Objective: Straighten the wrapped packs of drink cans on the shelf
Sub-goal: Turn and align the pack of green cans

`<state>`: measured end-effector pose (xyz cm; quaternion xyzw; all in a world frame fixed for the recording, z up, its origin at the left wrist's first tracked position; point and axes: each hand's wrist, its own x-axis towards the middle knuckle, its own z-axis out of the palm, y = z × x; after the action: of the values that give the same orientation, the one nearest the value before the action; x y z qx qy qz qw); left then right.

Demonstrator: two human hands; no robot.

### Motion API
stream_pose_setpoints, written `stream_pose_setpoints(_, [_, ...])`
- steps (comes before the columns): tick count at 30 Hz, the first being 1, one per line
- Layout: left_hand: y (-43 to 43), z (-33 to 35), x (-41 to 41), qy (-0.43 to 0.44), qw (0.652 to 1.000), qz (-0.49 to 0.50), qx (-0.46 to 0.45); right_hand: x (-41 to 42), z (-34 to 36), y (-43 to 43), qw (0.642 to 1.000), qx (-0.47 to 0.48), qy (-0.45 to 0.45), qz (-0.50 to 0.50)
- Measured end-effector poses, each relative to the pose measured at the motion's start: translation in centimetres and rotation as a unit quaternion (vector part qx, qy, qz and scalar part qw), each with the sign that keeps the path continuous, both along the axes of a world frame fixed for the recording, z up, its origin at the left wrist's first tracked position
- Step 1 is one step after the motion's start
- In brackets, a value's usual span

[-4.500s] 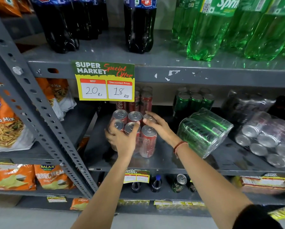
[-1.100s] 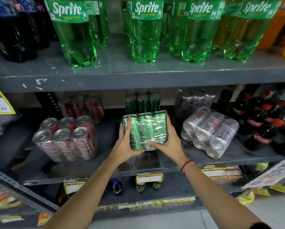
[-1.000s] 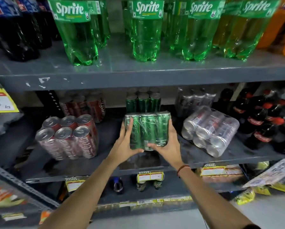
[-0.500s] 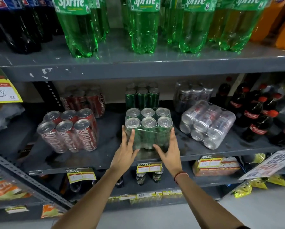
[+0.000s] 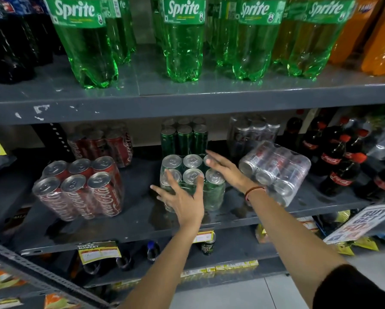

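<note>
A wrapped pack of green cans [image 5: 213,190] stands upright in the middle of the grey shelf [image 5: 131,226]. My left hand [image 5: 182,197] is spread open against its front face. My right hand [image 5: 225,169] hovers open over the pack's right top corner, fingers stretched leftward. A wrapped pack of red cola cans [image 5: 80,188] stands upright to the left. A wrapped pack of silver cans [image 5: 276,170] lies tilted on its side to the right.
More red [image 5: 102,143], green [image 5: 184,137] and silver can packs [image 5: 251,132] stand at the back. Small cola bottles [image 5: 338,166] fill the right end. Large green bottles [image 5: 182,41] stand on the shelf above. A loose sign [image 5: 363,221] hangs at the lower right.
The green pack was turned from lying on its side to upright and set on the shelf. My right hand has since let go and lifted over the pack's top.
</note>
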<state>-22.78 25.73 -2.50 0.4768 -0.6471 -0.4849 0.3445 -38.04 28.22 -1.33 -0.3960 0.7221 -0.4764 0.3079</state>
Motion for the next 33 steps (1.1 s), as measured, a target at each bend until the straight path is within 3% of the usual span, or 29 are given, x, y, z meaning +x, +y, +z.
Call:
stream_pose_setpoints(4, [-4.0, 0.1, 0.0, -0.001, 0.999, -0.047, -0.007, 4.0, -0.8, 0.8, 0.984, -0.076, 0.007, -0.161])
stream_pose_setpoints(8, [-10.8, 1.1, 0.9, -0.017, 0.97, -0.24, -0.022, 10.2, -2.3, 1.1, 0.944, -0.089, 0.094, -0.304])
stream_pose_setpoints(11, [-13.4, 2.6, 1.1, -0.045, 0.928, -0.369, 0.034, 14.3, -2.7, 1.0, 0.933, -0.077, 0.135, -0.325])
stream_pose_setpoints(13, [-14.2, 3.2, 1.4, -0.084, 0.911, -0.4, 0.05, 15.8, -3.2, 1.6, 0.942, -0.069, 0.158, -0.286])
stream_pose_setpoints(15, [-14.3, 3.3, 2.0, -0.074, 0.92, -0.38, 0.058, 15.6, -3.2, 2.7, 0.949, -0.074, 0.173, -0.253])
stream_pose_setpoints(16, [-13.6, 3.2, 2.3, -0.036, 0.941, -0.331, 0.061, 14.7, -2.8, 3.2, 0.949, -0.086, 0.172, -0.249])
stream_pose_setpoints(19, [-8.3, 2.1, 3.6, 0.123, 0.991, -0.057, 0.018, 10.5, -0.7, 2.6, 0.949, -0.116, 0.166, -0.242])
stream_pose_setpoints(21, [-2.8, 1.4, 4.1, 0.117, 0.992, 0.027, -0.028, 6.9, 0.9, 0.8, 0.968, -0.085, 0.139, -0.192])
stream_pose_setpoints(25, [2.9, -0.8, 1.9, 0.034, 0.999, -0.005, -0.013, 2.7, 3.2, -2.7, 0.993, 0.027, 0.116, -0.01])
stream_pose_setpoints(27, [2.8, -1.3, 0.6, -0.01, 1.0, -0.002, -0.024, 2.0, 3.3, -3.7, 0.993, 0.067, 0.095, 0.026])
stream_pose_setpoints(30, [1.1, -1.3, 0.5, -0.027, 0.999, 0.02, -0.034, 1.7, 2.6, -3.9, 0.992, 0.055, 0.112, -0.006])
stream_pose_setpoints(33, [-3.2, -2.0, 2.4, -0.015, 0.996, -0.049, -0.08, 1.7, 1.0, -2.7, 0.988, 0.032, 0.134, -0.064])
